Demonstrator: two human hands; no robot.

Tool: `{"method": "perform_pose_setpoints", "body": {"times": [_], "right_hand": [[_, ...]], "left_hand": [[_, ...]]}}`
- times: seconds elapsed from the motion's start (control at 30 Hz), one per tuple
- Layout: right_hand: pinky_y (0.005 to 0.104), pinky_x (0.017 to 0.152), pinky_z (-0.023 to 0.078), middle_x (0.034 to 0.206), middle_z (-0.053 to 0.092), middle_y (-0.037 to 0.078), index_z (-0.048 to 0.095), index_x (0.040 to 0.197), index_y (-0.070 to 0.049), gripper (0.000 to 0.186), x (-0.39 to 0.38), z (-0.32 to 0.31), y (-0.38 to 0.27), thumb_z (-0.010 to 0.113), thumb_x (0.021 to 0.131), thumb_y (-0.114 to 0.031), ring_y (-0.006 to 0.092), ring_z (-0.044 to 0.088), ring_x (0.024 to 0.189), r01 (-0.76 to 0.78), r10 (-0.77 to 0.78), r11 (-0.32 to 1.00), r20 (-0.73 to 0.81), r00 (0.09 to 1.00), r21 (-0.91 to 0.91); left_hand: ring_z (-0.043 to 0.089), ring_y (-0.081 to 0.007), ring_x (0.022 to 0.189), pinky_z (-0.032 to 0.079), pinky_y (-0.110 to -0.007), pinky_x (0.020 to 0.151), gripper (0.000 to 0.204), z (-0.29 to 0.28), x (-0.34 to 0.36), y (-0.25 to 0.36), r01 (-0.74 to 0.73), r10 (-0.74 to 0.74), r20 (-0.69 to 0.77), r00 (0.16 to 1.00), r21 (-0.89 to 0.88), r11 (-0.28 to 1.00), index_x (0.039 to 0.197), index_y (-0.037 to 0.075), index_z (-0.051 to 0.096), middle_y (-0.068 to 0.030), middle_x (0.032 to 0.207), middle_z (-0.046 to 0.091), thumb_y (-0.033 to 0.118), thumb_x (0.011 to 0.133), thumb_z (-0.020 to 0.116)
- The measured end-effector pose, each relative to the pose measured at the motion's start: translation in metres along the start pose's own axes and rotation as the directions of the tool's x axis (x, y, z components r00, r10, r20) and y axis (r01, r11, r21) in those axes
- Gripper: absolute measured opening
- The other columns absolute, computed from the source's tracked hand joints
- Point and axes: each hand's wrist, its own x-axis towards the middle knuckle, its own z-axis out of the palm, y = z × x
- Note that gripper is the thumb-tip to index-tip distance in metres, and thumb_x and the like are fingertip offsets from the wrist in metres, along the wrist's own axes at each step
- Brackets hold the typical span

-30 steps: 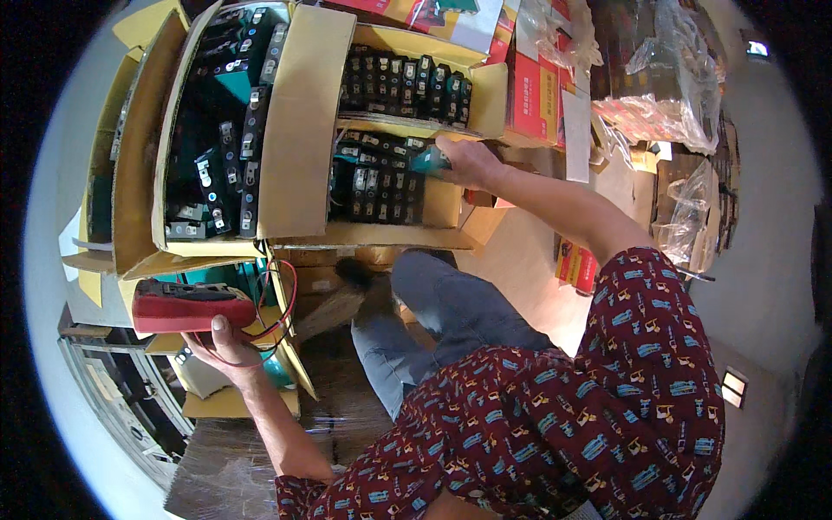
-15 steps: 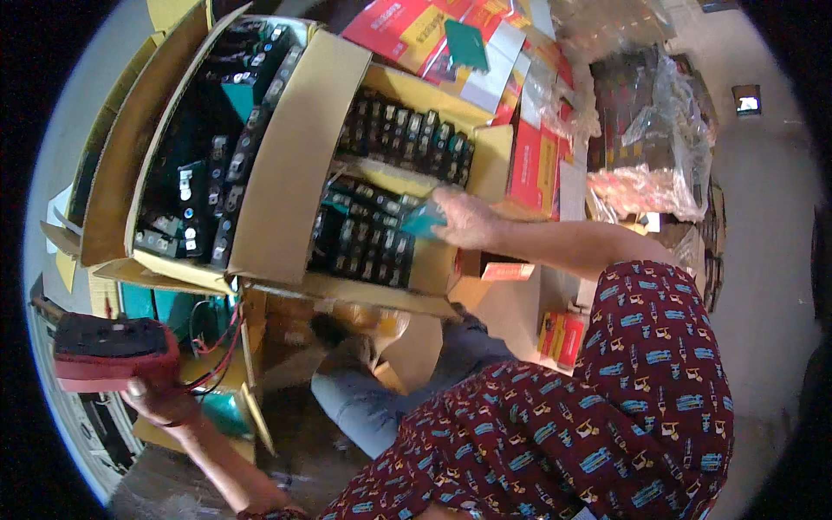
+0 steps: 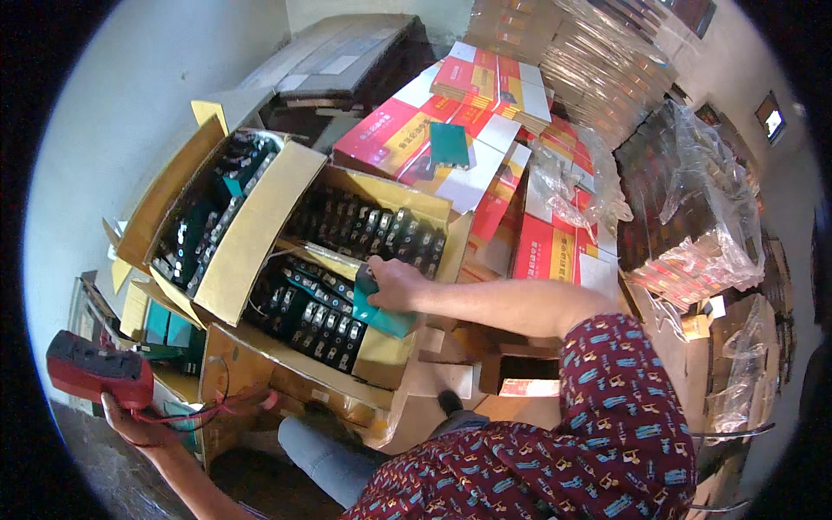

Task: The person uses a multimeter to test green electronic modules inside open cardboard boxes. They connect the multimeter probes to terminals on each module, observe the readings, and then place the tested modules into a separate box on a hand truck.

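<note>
My left hand [image 3: 134, 426], at the lower left, is closed round the lower part of a red-and-black multimeter [image 3: 100, 371]. Thin red and black leads [image 3: 221, 407] trail from it toward the right. Over the front compartment of an open cardboard box [image 3: 433, 247], my right hand [image 3: 397, 284] grips a flat green battery [image 3: 381, 321] by its upper side. The battery leans at the compartment's right end, beside rows of batteries with metal terminals [image 3: 325, 334]. A cardboard divider separates these from the rear rows [image 3: 355, 221]. My fingertips on the far side of the battery are hidden.
Left of this box stands another open box [image 3: 186, 234] of batteries, a raised flap [image 3: 260, 238] between them. Behind lie flat red-and-white cartons [image 3: 390, 139] with one green battery [image 3: 449, 145] on top. Plastic-wrapped stacks [image 3: 693, 208] stand at the right.
The view has swung, showing more of the wall and stacks behind. My right hand has drawn nearer the divider with the green battery. My left hand still holds the multimeter.
</note>
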Motion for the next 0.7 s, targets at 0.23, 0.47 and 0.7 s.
{"method": "perform_pose_setpoints", "body": {"times": [0.23, 0.47, 0.7], "right_hand": [[0.0549, 0.084, 0.055, 0.104, 0.069, 0.027, 0.051, 0.115, 0.003, 0.046, -0.016, 0.017, 0.023, 0.073, 0.081, -0.018, 0.0474, 0.068, 0.099, 0.167, -0.152, 0.978, -0.123, 0.981, 0.128], [0.0556, 0.09, 0.055, 0.108, 0.068, 0.029, 0.051, 0.121, 0.001, 0.051, -0.022, 0.021, 0.021, 0.073, 0.082, -0.022, 0.0478, 0.067, 0.103, 0.209, -0.182, 0.969, -0.189, 0.965, 0.131], [0.0533, 0.094, 0.056, 0.112, 0.069, 0.03, 0.052, 0.12, 0.002, 0.05, -0.028, 0.02, 0.01, 0.071, 0.08, -0.02, 0.0475, 0.069, 0.106, 0.188, -0.181, 0.982, -0.171, 0.969, 0.027]], "left_hand": [[0.061, -0.0362, 0.122, 0.049, -0.051, 0.106, 0.067, 0.081, -0.1, 0.111, -0.139, 0.226, -0.265, 0.937, 0.31, 0.941, 0.145, -0.001, 0.047, -0.0206, 0.138, 0.059, 0.046, 0.098, 0.055], [0.062, -0.0376, 0.117, 0.052, -0.051, 0.097, 0.069, 0.111, -0.199, 0.192, -0.41, 0.582, -0.227, 0.781, 0.517, 0.751, 0.139, -0.003, 0.051, -0.0237, 0.135, 0.058, 0.049, 0.095, 0.06], [0.063, -0.039, 0.111, 0.056, -0.05, 0.089, 0.071, 0.123, -0.269, 0.161, -0.525, 0.718, -0.241, 0.653, 0.538, 0.659, 0.133, -0.005, 0.055, -0.0268, 0.132, 0.057, 0.051, 0.092, 0.065]]}}
